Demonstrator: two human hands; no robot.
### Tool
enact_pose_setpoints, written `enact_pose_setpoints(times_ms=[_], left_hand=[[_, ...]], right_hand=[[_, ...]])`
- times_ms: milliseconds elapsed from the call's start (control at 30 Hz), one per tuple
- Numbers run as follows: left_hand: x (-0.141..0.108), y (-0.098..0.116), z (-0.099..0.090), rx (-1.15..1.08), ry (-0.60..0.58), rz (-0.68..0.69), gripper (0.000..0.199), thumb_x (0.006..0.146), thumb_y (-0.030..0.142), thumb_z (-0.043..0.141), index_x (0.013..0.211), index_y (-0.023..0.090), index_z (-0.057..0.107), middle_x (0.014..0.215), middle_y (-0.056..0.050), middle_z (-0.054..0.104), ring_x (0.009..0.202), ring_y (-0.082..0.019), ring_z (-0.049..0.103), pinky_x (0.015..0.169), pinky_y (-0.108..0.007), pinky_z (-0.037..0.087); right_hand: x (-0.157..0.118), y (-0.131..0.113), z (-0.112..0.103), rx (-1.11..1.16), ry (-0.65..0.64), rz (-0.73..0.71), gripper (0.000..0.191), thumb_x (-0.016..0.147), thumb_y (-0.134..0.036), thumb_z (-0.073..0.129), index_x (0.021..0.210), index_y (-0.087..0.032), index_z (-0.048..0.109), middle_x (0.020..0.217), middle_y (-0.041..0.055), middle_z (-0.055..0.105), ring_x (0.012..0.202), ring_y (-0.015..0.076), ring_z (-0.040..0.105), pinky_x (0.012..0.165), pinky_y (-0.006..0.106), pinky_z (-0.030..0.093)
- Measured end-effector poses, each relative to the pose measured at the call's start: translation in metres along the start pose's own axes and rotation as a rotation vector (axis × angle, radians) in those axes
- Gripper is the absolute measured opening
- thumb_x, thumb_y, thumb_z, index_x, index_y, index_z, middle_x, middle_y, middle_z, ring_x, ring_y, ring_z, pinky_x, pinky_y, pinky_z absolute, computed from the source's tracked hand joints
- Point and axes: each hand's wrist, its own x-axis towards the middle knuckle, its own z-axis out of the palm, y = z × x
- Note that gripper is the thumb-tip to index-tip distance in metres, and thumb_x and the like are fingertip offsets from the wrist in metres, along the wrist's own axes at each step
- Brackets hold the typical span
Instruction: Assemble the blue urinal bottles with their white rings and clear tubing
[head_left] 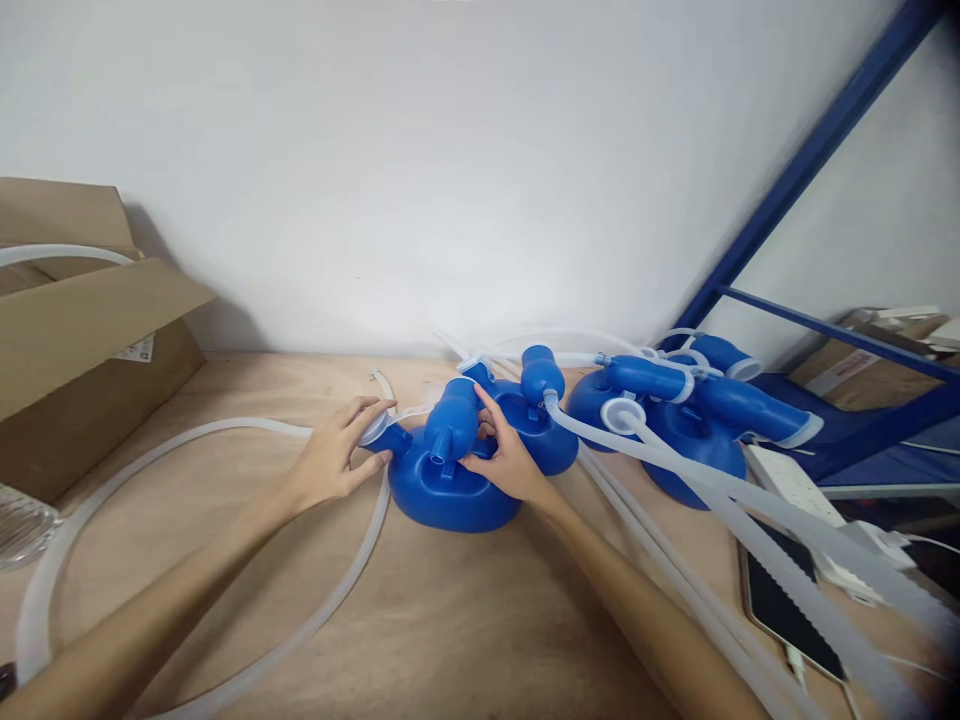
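Note:
A blue plastic urinal bottle (pixel 442 505) stands on the wooden table in front of me. My left hand (pixel 334 462) is at its neck, with thumb and fingers closed about the white cap (pixel 375 430). My right hand (pixel 516 462) pinches a blue cup-shaped urinal head (pixel 454 415) from its right side, resting against the top of the bottle. The short spout of this head points toward me. A clear hose (pixel 352 565) curves over the table on the left, passing behind my left forearm.
Several more blue bottles (pixel 694 460) with heads and hoses crowd the right side. A translucent hose (pixel 660 450) runs from there toward the lower right. Beside it are a phone (pixel 791 590) and a white power strip (pixel 799 485). A cardboard box (pixel 90 370) stands left; a blue rack (pixel 810 150) rises right.

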Motion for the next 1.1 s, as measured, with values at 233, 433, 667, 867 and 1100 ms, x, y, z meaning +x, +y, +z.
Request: enact_pose_setpoints(times_ms=[233, 433, 667, 867, 1100], left_hand=[[0.004, 0.004, 0.037, -0.151, 0.298, -0.137, 0.043, 0.09, 0.053, 0.072, 0.122, 0.024, 0.07, 0.124, -0.01, 0.071, 0.115, -0.029, 0.069, 0.099, -0.041, 0.057], [0.001, 0.001, 0.053, -0.219, 0.403, -0.19, 0.041, 0.091, 0.052, 0.069, 0.121, 0.023, 0.07, 0.114, -0.009, 0.076, 0.106, -0.027, 0.072, 0.094, -0.04, 0.058], [0.0, 0.001, 0.069, -0.257, 0.477, -0.197, 0.04, 0.092, 0.046, 0.067, 0.125, 0.023, 0.07, 0.115, -0.009, 0.077, 0.109, -0.028, 0.072, 0.095, -0.041, 0.058], [-0.001, 0.006, 0.068, -0.238, 0.465, -0.219, 0.043, 0.096, 0.047, 0.064, 0.131, 0.022, 0.069, 0.116, -0.009, 0.076, 0.109, -0.027, 0.072, 0.094, -0.04, 0.058], [0.0, 0.014, 0.047, 0.068, 0.444, -0.113, 0.045, 0.095, 0.051, 0.068, 0.132, 0.026, 0.07, 0.129, -0.012, 0.073, 0.126, -0.035, 0.065, 0.109, -0.052, 0.049]], right_hand=[[0.001, -0.001, 0.001, 0.028, 0.013, -0.018, 0.103, 0.084, -0.027, 0.081, 0.168, -0.037, 0.024, 0.114, 0.0028, 0.06, 0.095, 0.0169, 0.063, 0.094, 0.037, 0.056], [0.002, -0.004, 0.001, 0.065, 0.007, -0.013, 0.102, 0.083, -0.027, 0.083, 0.167, -0.037, 0.027, 0.115, 0.0028, 0.059, 0.09, 0.0157, 0.061, 0.093, 0.037, 0.056], [0.002, -0.008, 0.002, 0.062, 0.011, 0.005, 0.105, 0.079, -0.021, 0.083, 0.167, -0.037, 0.028, 0.113, 0.002, 0.059, 0.086, 0.0147, 0.061, 0.086, 0.034, 0.057], [0.004, -0.01, 0.002, 0.026, 0.032, 0.009, 0.107, 0.074, -0.018, 0.084, 0.166, -0.035, 0.031, 0.108, 0.0005, 0.058, 0.081, 0.013, 0.058, 0.079, 0.03, 0.054], [0.003, -0.011, 0.0, 0.007, 0.048, 0.01, 0.106, 0.077, -0.022, 0.083, 0.167, -0.032, 0.027, 0.106, 0.0011, 0.06, 0.084, 0.0157, 0.062, 0.085, 0.035, 0.057]])
